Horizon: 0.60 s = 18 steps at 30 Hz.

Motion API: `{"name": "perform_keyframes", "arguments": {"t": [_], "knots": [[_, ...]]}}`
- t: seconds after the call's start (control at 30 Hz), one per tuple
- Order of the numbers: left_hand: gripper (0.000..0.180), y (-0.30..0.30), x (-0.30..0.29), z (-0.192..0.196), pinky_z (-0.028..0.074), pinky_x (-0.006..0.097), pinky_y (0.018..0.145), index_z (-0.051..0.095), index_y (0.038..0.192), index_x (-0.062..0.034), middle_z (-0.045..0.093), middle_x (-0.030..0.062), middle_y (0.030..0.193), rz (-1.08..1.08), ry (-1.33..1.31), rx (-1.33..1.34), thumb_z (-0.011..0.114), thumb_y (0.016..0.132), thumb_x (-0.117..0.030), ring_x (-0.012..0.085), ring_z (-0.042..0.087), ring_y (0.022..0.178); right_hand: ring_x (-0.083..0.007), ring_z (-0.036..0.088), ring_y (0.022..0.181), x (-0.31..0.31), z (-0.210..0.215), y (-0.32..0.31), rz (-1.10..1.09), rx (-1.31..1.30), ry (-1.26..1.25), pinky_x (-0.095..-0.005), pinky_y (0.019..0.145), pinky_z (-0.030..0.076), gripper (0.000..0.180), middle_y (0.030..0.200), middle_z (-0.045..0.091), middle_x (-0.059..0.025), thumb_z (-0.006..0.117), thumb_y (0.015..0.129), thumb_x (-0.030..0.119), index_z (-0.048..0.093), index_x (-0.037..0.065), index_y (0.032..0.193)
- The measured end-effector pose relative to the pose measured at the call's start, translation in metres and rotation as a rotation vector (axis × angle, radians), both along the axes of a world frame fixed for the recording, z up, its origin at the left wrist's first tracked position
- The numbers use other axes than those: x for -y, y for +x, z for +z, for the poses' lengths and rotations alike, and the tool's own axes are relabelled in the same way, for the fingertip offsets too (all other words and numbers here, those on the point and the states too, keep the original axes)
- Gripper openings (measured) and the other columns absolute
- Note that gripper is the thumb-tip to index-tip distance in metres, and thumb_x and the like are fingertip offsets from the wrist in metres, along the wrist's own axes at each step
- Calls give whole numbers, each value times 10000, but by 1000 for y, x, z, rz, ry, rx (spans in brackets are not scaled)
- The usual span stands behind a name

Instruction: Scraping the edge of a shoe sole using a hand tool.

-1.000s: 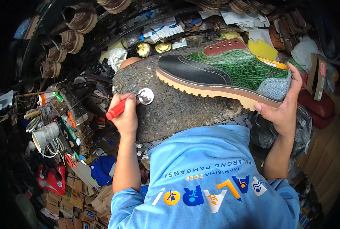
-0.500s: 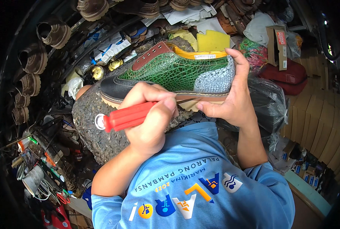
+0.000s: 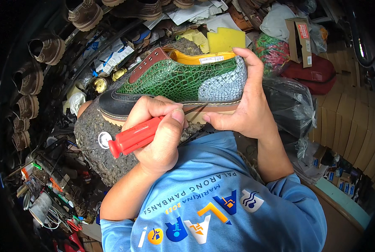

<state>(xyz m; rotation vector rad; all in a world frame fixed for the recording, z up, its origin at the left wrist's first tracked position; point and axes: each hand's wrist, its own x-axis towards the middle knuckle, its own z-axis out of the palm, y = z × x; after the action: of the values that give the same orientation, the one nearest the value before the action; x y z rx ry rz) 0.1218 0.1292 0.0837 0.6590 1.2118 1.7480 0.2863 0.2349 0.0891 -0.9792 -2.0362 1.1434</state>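
Green shoe (image 3: 170,80): likely stiff, best held by heel (image 3: 222,86); right fingers (image 3: 251,63) clasp heel, left fingers (image 3: 174,125) red-handled tool (image 3: 138,135).

Shoe (image 3: 170,80) partly behind left hand (image 3: 164,140)

Soft, pale light is falling over the middle of the view, brightening the blue shirt (image 3: 196,180) and the green-sided shoe (image 3: 175,80), whose textured skin is throwing back small glints. The black plastic bag (image 3: 286,105) is catching whitish highlights, while the far left is sinking into dimness. The fisheye lens is bowing the cardboard stack (image 3: 343,122) near the rim (blackness is swallowing the corners), and the red handle (image 3: 137,136) is showing crisply.
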Motion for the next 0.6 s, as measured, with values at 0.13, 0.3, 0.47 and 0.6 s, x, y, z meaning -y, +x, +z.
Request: {"name": "perform_keyframes", "arguments": {"t": [0.13,0.3,0.47,0.6], "knots": [[104,0,1,0,468,280,575,542,809,19,583,136,766,2,9,-12,592,806,-72,151,507,575,-338,571,1094,1,0,0,-10,-4,-2,-400,982,436,1077,1159,555,-220,872,528,200,250,37,1392],[98,-1,3,-6,461,281,567,537,809,17,580,152,769,-21,39,-43,587,801,-66,160,510,583,-343,573,1096,1,1,0,-12,26,9,-401,980,437,1062,1160,557,-223,864,532,219,257,40,1386],[101,1,3,-8,451,285,559,534,814,17,580,169,781,-20,55,-163,584,795,-70,170,508,577,-338,580,1083,1,2,0,-13,16,3,-400,978,440,1054,1152,562,-220,858,536,208,258,40,1385],[112,3,4,-7,442,291,547,532,819,14,578,171,759,62,67,-43,583,791,-82,170,498,564,-341,578,1089,2,2,-1,-10,2,-14,-402,980,439,1056,1159,558,-222,857,537,202,255,39,1388]]}}
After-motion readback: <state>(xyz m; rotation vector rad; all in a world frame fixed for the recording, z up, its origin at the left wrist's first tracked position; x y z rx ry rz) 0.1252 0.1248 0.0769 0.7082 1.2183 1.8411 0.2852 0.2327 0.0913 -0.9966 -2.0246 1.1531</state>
